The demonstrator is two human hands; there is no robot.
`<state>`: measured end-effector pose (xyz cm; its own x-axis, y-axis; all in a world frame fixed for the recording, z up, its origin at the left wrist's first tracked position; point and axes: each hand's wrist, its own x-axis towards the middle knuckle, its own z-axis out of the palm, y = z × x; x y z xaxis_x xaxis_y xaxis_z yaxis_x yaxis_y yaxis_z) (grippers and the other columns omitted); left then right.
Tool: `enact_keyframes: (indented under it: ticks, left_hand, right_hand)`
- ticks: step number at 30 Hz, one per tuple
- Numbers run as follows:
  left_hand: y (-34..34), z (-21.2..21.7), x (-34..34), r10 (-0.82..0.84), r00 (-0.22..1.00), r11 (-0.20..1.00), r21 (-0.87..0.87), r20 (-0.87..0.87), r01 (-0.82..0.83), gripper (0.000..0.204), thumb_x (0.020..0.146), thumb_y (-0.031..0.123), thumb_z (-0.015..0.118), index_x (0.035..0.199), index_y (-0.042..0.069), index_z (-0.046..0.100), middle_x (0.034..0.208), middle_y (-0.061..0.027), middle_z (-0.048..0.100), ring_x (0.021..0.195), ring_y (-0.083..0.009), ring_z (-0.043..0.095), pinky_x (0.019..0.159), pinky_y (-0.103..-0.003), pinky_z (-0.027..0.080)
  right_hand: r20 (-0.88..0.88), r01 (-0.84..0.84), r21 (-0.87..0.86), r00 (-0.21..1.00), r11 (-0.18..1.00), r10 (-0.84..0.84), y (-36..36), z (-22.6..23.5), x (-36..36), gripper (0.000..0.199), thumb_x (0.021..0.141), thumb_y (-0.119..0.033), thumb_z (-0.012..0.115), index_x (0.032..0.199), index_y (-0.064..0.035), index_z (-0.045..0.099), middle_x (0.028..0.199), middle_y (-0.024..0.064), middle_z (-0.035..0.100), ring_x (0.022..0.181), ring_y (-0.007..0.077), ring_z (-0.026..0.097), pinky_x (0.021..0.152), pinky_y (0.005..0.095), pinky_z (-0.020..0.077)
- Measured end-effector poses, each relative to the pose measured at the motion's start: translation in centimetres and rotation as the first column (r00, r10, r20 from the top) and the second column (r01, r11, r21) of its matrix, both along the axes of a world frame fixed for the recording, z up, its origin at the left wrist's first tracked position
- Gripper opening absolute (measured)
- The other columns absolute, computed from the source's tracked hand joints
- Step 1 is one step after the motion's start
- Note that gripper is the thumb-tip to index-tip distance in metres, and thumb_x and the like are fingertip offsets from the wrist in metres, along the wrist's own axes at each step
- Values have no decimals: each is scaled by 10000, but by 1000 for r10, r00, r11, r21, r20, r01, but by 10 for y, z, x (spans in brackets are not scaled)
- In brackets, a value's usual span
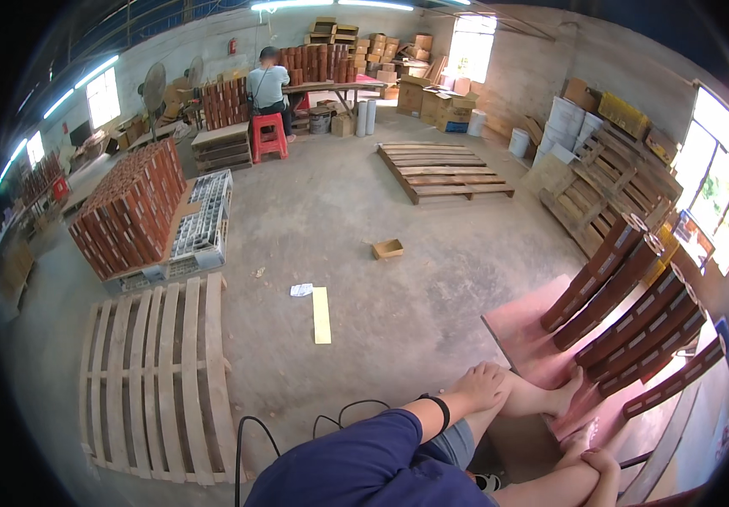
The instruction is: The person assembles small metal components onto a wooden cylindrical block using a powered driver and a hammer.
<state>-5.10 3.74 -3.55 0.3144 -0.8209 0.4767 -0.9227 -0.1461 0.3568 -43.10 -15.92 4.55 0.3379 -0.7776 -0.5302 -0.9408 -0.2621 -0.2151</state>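
Observation:
My left hand point(483, 384) lies flat on my left knee, its fingers stretched out and holding nothing. A black band point(438, 409) circles the left wrist. My right hand point(603, 465) rests over my right knee near the lower edge; nothing shows in it. Both my bare feet point(569, 393) are on a pink board point(521, 321) at the right. On and beside that board stand several tall brown tubes point(635, 325) with pale rectangular marks, apart from both hands. They lean outward in the bent view.
Wooden pallets lie at the left point(157, 380) and farther ahead point(445, 169). A big stack of brown tubes point(132, 203) stands left. A small open carton point(387, 248) and a yellow strip point(321, 314) lie on the floor. Far back, a person point(268, 80) sits on a red stool point(270, 139).

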Motion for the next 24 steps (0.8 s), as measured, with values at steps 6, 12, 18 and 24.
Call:
enact_keyframes:
  ticks: [6, 12, 18, 24]
  left_hand:
    - [2, 2, 3, -17, 1000, 999, -30, 17, 18, 413, 709, 304, 610, 1045, 77, 529, 1146, -122, 480, 1021, -304, 460, 763, -420, 447]
    - [3, 2, 3, -15, 999, 1000, -15, 48, 16, 434, 709, 293, 606, 1074, 72, 524, 1137, -128, 479, 1016, -308, 463, 767, -422, 454]
    - [0, 3, 4, -5, 999, 1000, 14, 38, 4, 443, 716, 300, 601, 1090, 70, 536, 1136, -113, 488, 1042, -311, 456, 774, -414, 453]
    - [-5, 4, 5, 33, 998, 999, 35, 59, -35, 427, 720, 309, 597, 1076, 78, 551, 1130, -106, 494, 1044, -306, 457, 785, -413, 448]
  right_hand:
    - [-15, 29, 68, 999, 997, -29, -3, -5, -5, 214, 751, -177, 571, 795, 24, 628, 663, 127, 607, 619, 211, 598, 590, 343, 479]
    - [1, 58, 90, 998, 994, -58, -8, -16, -5, 219, 751, -183, 574, 807, 22, 627, 677, 128, 608, 632, 215, 597, 600, 344, 478]
    - [52, 74, 80, 996, 994, -78, -15, -22, 6, 225, 751, -189, 576, 818, 20, 625, 691, 129, 608, 645, 218, 595, 610, 345, 477]
    - [23, 106, 137, 994, 985, -110, -14, -45, -12, 231, 752, -196, 578, 829, 18, 624, 705, 129, 609, 658, 222, 594, 620, 346, 475]
